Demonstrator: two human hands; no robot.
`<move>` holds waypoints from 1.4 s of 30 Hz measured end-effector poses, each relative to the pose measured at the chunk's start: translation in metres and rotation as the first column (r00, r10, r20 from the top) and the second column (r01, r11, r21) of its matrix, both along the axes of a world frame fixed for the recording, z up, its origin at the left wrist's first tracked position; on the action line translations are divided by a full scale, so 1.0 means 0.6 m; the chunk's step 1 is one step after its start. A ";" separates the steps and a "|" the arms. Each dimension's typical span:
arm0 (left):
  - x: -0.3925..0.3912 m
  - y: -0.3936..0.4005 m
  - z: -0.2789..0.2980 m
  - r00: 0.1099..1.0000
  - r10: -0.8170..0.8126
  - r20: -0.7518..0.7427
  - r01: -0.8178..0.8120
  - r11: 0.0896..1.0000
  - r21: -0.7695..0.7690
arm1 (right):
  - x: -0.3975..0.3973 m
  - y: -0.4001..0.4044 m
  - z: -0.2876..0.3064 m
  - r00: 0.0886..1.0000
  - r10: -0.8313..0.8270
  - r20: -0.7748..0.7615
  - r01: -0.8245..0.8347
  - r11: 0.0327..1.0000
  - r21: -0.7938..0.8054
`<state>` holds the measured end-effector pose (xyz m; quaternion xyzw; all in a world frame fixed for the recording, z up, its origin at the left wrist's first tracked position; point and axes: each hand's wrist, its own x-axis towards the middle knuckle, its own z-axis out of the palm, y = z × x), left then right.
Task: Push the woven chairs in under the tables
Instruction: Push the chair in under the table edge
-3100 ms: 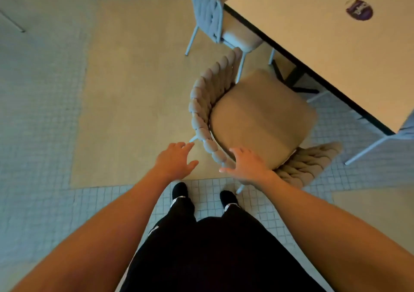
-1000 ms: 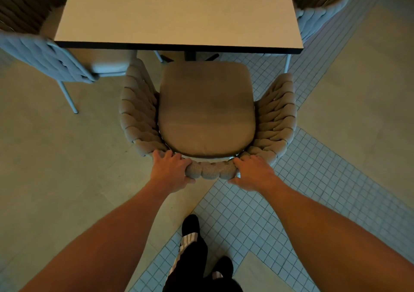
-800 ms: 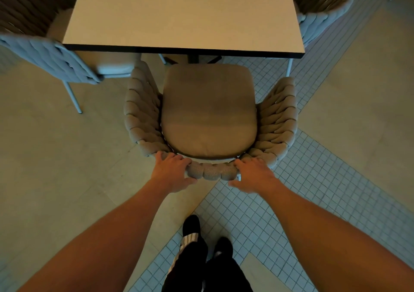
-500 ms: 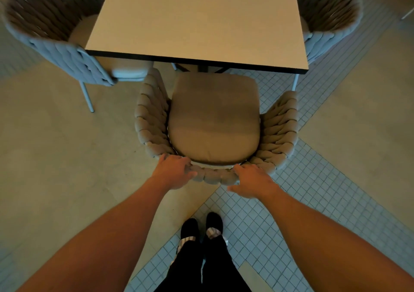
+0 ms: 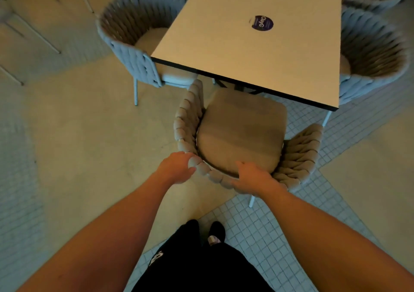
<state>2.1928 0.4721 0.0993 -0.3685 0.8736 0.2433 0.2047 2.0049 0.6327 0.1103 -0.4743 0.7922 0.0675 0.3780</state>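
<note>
— Where's the chair you're working on?

— Right in front of me: the woven chair (image 5: 244, 139) sits at the near edge of the table (image 5: 257, 40), its cushion's far edge just tucked beneath the tabletop and the rest out in the open. It looks skewed to me, back swung toward the near left.

— And your hands?

— Both on the curved back rail. My left hand (image 5: 177, 168) is curled round the woven rim at the near-left corner, thumb hooked underneath. My right hand (image 5: 251, 176) lies over the rim further right, fingers reaching onto the seat side and thumb along the outer face (whether those fingers really wrap the rail I can't tell from here).

— So how would you push it well?

— I'd say square it first: a bit more drive from the left hand so the seat lines up with the table edge, then an even shove away from me, low and steady so the legs slide across the tiled floor (image 5: 264, 231) instead of catching in the grout.

— Anything to watch?

— The grey chair (image 5: 139, 36) at the far left sits close beside this one's left arm; the two may rub. I'd also stop before the arms meet the tabletop.
</note>
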 end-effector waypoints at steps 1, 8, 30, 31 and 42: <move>0.010 -0.005 0.009 1.000 0.024 0.012 -0.024 1.000 -0.011 | 0.005 -0.013 0.009 1.000 0.023 0.003 -0.023 1.000 -0.014; 0.085 -0.051 0.059 0.988 0.150 -0.020 -0.151 0.986 -0.065 | 0.059 -0.123 0.053 0.974 0.227 -0.023 -0.227 0.958 -0.173; 0.440 -0.475 0.082 0.900 0.432 -0.057 -0.436 0.893 -0.110 | 0.320 -0.662 0.085 0.879 0.471 -0.065 -0.475 0.864 -0.165; 0.453 -0.494 0.085 0.898 0.437 -0.059 -0.441 0.891 -0.111 | 0.331 -0.682 0.085 0.883 0.466 -0.058 -0.469 0.868 -0.162; 0.522 -0.663 0.090 0.881 0.469 -0.060 -0.473 0.871 -0.132 | 0.395 -0.862 0.082 0.879 0.473 -0.052 -0.474 0.861 -0.184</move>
